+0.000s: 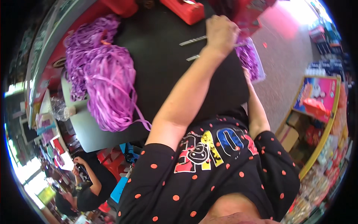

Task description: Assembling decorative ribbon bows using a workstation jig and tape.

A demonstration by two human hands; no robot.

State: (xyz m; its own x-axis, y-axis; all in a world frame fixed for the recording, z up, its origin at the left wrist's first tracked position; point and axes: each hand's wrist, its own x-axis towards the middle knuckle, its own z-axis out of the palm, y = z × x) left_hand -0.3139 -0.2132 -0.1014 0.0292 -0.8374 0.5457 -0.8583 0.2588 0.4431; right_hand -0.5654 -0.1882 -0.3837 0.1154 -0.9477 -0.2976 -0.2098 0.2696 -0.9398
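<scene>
My left hand [222, 35] is closed above the far right part of the black table [160, 56]. What its fingers hold, if anything, is hidden. Two narrow silvery strips [192, 40] lie left of it and under my wrist. Beyond the table's right edge, my right hand [247, 74] shows only in part beside a pale tray [262, 76]; its fingers are mostly out of sight. Shiny cut purple ribbon [248, 58] fills that tray. A large looped bundle of purple ribbon [112, 86] rests on the table's left side, and a loose end trails toward my left elbow.
At the table's far edge stands a red tape dispenser [184, 10]. A person [89, 183] in dark clothing sits at the lower left, near red stools [112, 160]. On the right, a yellow-edged display shelf [320, 138] holds boxes and packets.
</scene>
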